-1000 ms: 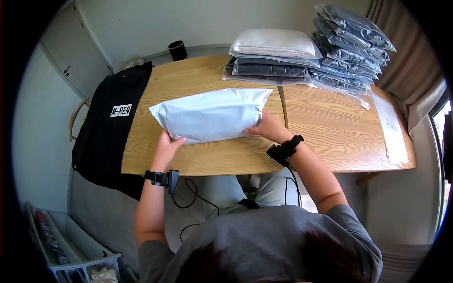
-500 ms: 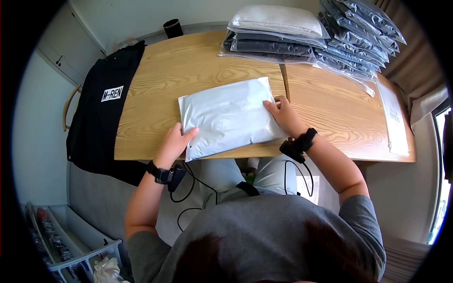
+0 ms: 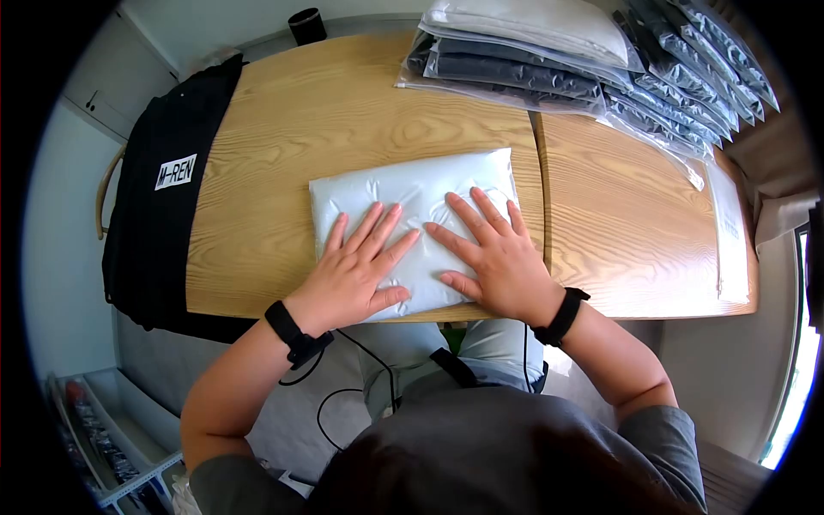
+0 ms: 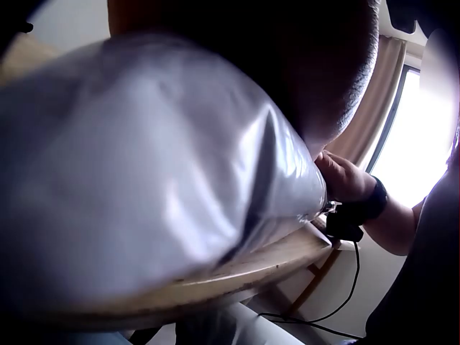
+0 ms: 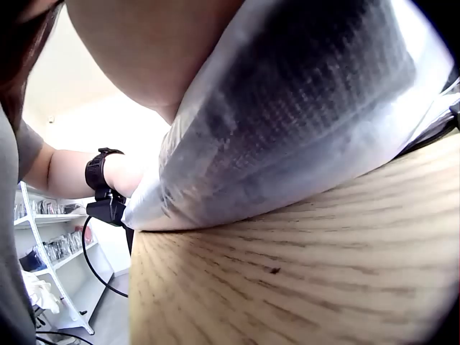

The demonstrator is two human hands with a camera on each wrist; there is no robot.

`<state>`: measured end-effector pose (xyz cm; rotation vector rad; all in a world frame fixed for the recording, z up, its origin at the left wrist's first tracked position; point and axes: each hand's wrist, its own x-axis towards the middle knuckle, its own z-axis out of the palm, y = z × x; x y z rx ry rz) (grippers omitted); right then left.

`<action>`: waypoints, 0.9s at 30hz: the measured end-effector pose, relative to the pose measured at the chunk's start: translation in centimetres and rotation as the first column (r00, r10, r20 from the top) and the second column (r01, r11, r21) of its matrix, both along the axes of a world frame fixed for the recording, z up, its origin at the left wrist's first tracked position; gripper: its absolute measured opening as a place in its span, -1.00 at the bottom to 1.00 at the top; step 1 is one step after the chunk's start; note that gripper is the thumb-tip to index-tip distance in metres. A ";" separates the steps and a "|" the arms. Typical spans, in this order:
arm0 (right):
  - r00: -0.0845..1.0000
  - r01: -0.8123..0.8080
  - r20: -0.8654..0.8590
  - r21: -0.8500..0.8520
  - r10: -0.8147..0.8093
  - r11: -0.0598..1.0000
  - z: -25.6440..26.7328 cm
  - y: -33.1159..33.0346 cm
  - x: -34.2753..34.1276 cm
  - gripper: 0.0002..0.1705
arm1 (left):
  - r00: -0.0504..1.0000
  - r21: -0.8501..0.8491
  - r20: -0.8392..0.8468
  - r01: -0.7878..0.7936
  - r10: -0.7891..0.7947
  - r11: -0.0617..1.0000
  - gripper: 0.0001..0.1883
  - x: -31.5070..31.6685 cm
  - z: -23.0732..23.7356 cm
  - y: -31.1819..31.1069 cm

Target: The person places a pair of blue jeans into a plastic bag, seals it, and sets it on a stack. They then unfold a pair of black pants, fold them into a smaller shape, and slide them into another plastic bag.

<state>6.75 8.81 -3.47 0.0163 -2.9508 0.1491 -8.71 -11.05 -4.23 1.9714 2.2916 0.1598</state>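
A white plastic mailing bag [image 3: 408, 184], plump and wrinkled, lies flat at the front edge of the wooden table [image 3: 275, 215]. My left hand [image 3: 350, 273] presses on its left half with fingers spread. On the right half, my right hand [image 3: 506, 262] rests with its fingers straight and fanned out. In the left wrist view, the bag [image 4: 158, 165] bulges close to the lens, over the table edge. The right wrist view shows dark contents through the side of the bag [image 5: 287, 122].
Several bagged dark garments [image 3: 515, 77] are stacked at the back right, with a white one [image 3: 532, 26] on top; another stack [image 3: 687, 69] stands beside them. A flat clear bag [image 3: 730, 236] lies at the right edge. A black garment [image 3: 163, 223] hangs at the left.
The bag was held tilted up by its ends, then lowered onto the table. Both hands have moved from its side edges onto its top, fingers now spread.
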 end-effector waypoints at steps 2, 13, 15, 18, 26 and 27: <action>1.000 0.003 0.020 -0.023 -0.003 1.000 0.2 0.0 -0.3 -0.36 | 1.000 -0.023 0.020 -0.008 0.009 1.000 -0.24 -0.1 -0.1 0.1; 0.999 -0.020 -0.027 -0.063 0.018 0.998 0.1 0.6 0.0 -0.25 | 0.993 0.038 0.114 -0.023 0.019 0.999 -0.23 -0.4 -0.7 0.2; 0.990 -0.065 0.118 -0.141 0.082 0.988 1.0 1.1 0.3 -0.10 | 0.985 -0.031 0.168 -0.020 0.025 0.999 -0.23 -0.5 -0.3 0.1; 0.994 -0.069 0.065 -0.294 0.092 0.953 0.6 2.5 0.9 0.09 | 0.766 0.221 0.640 -0.116 -0.054 0.968 -0.25 -2.0 0.5 -0.7; 0.939 0.291 0.106 -0.754 -0.327 0.590 -2.9 4.6 4.6 0.20 | 0.167 -0.041 0.924 -0.852 0.344 0.523 -0.37 -3.6 -2.7 -6.7; 0.937 0.293 0.104 -0.757 -0.334 0.585 -3.1 4.6 4.6 0.20 | 0.064 -0.164 0.909 -0.853 0.412 0.495 -0.35 -3.3 -2.8 -6.8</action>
